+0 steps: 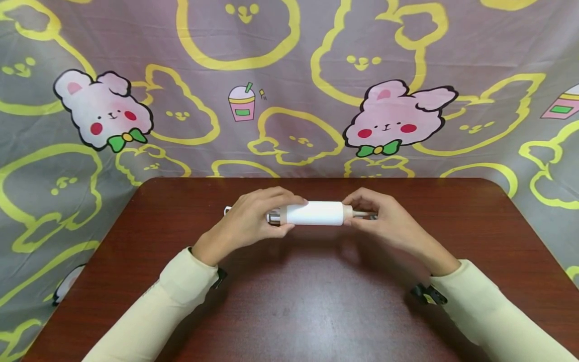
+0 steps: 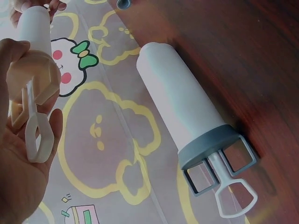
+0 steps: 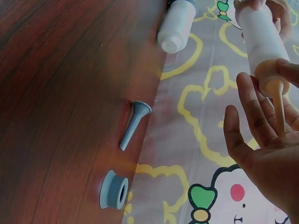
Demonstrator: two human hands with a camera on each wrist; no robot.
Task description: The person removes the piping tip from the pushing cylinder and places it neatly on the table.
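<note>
Both hands hold one white syringe-like tube [image 1: 315, 213] level above the bench [image 1: 289, 301], near its far edge and about midway along it. The left hand [image 1: 251, 221] curls its grip round the plunger end, palm toward the person (its beige flange and white ring handle show in the left wrist view). The right hand [image 1: 384, 216] pinches the beige nozzle tip with fingers bent. At the far edge lie a second white tube with a grey flange [image 2: 182, 105], a grey nozzle [image 3: 134, 123] and a grey ring cap [image 3: 113, 189].

White tube [image 1: 315, 213]; bunny-print cloth [image 1: 289, 85]
</note>
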